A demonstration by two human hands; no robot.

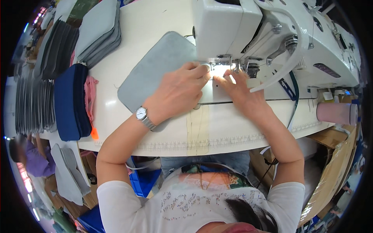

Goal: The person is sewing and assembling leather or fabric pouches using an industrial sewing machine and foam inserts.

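A grey panel (149,64) with rounded corners, like fabric or thin padding, lies flat on the table left of the white sewing machine (229,29). My left hand (180,91) rests over the panel's right part, its fingers curled and pressed together beside the needle area. Close to the same lit spot, my right hand (243,93) has its thumb and forefinger brought together in front of the presser foot (223,64). Glare from the machine's lamp and my own fingers hide what either hand pinches. A silver watch (141,113) is on my left wrist.
Stacks of grey panels (99,33) and dark blue panels (70,103) stand at the left. A pink cup (336,113) is at the right, above a cardboard box (330,171). Scissors-like dark snips (285,87) lie by the machine. A ruler strip (233,141) follows the table's front edge.
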